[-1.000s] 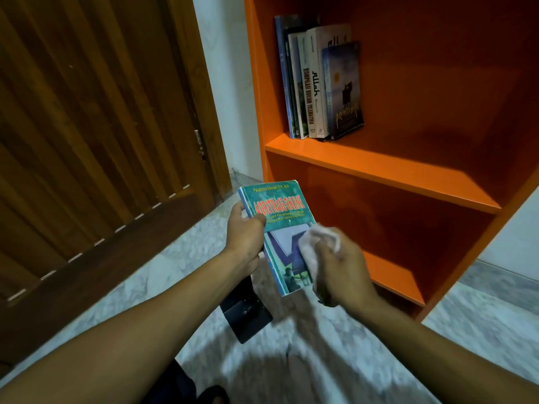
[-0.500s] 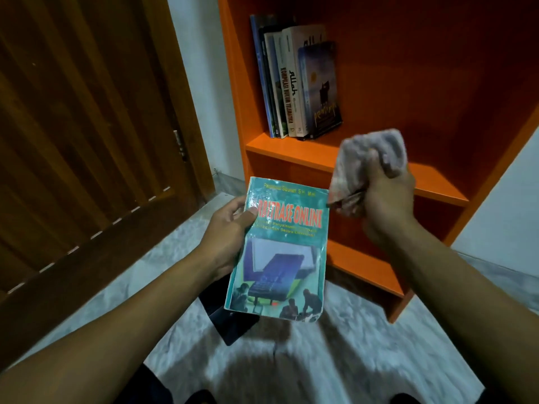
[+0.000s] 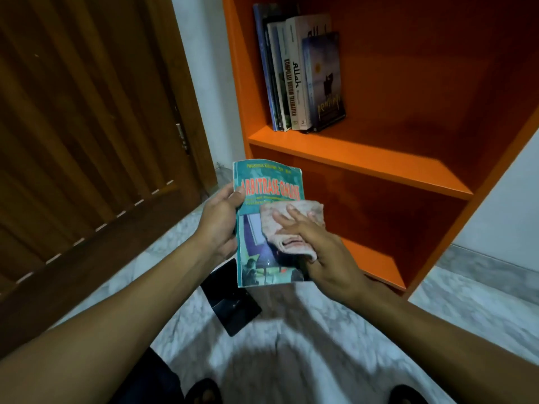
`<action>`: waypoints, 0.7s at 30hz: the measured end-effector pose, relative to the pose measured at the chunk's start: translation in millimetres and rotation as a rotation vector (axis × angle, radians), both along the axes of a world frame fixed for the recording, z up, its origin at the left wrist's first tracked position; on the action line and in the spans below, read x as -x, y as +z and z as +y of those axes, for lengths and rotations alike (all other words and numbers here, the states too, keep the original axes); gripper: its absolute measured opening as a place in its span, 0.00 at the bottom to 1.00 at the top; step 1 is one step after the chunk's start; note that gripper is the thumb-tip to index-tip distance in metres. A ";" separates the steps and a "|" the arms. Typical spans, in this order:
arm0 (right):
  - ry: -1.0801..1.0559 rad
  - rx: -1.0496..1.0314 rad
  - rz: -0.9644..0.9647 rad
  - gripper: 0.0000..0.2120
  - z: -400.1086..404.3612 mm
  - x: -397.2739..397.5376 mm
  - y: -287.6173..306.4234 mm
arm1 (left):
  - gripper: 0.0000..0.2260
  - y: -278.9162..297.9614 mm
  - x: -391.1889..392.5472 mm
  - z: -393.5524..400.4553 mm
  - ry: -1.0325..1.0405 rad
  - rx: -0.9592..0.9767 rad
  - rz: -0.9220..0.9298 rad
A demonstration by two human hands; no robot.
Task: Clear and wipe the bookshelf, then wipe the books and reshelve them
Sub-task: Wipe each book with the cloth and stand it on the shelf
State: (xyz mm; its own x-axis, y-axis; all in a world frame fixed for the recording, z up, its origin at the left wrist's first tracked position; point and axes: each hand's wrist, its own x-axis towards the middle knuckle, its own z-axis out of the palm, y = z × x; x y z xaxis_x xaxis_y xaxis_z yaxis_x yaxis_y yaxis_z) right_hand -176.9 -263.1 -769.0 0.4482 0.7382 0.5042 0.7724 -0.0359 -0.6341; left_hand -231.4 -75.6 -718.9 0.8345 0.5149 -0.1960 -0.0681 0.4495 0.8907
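My left hand (image 3: 220,220) grips a green paperback (image 3: 262,182) by its left edge, cover facing me, in front of the orange bookshelf (image 3: 358,160). My right hand (image 3: 318,246) presses a pale cloth (image 3: 291,228) flat against the middle of that cover, fingers spread over the cloth. Several books (image 3: 300,74) stand upright at the left end of the upper shelf board. The lower shelf compartment holds nothing that I can see.
A dark book (image 3: 233,301) lies on the marble floor (image 3: 291,345) below my hands. A brown slatted wooden door (image 3: 87,126) fills the left side. A white wall (image 3: 204,68) runs between door and shelf. My feet show at the bottom edge.
My right hand, which had lifted the bunched cloth up beside the shelf, came back down and now presses it flat on the cover. The book stays in my left hand.
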 end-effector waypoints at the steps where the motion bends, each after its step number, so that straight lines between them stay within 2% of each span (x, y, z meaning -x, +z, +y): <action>1: 0.033 0.011 0.000 0.28 -1.7 2.9 -3.2 | 0.11 -1.3 -0.9 5.7 0.028 0.012 0.011; 5: 0.082 0.064 -0.010 0.13 -5.0 13.6 -13.6 | 0.10 -2.2 0.6 26.9 0.141 0.001 0.019; 8: 0.145 0.107 -0.038 0.10 -5.8 22.3 -15.6 | 0.10 -1.1 4.6 38.6 0.186 -0.099 0.025; 12: 0.080 0.160 0.146 0.10 -4.2 13.7 -9.2 | 0.09 -6.5 8.3 41.5 0.175 -0.253 0.047; 15: -0.168 0.008 0.395 0.08 4.3 -4.1 4.1 | 0.09 -9.2 8.8 33.7 0.106 -0.317 0.049; 18: -0.447 -0.295 0.702 0.08 14.3 -25.1 24.7 | 0.08 -9.1 9.7 19.6 0.024 -0.326 0.045; 21: -0.632 -0.600 0.742 0.15 21.2 -31.2 53.4 | 0.09 -12.2 8.8 -0.8 -0.067 -0.350 0.021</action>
